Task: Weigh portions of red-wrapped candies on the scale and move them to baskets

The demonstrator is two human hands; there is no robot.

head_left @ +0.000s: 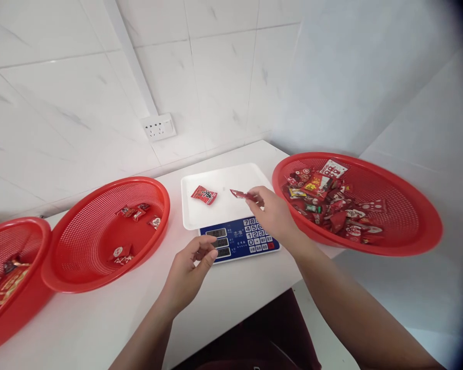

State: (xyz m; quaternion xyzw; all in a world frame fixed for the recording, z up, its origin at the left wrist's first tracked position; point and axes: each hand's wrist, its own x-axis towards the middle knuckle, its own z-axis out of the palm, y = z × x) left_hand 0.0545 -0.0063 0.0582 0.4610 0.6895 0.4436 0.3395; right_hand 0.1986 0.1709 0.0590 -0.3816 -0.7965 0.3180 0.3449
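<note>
A digital scale with a white pan (223, 205) and a blue key panel (239, 241) stands on the white table. One red packet (204, 195) lies on the left half of the pan. Above the pan's right side, my right hand (267, 208) pinches a second red packet (239, 195) between thumb and fingers. My left hand (192, 267) hovers by the scale's display at the lower left, its fingers curled and apart, holding nothing.
At the right is a red basket (416, 216) with many wrapped sweets (337, 205). Two more red baskets, one in the middle left (100, 275) and one at the far left (23, 303), hold a few packets. A wall socket (159, 127) is behind.
</note>
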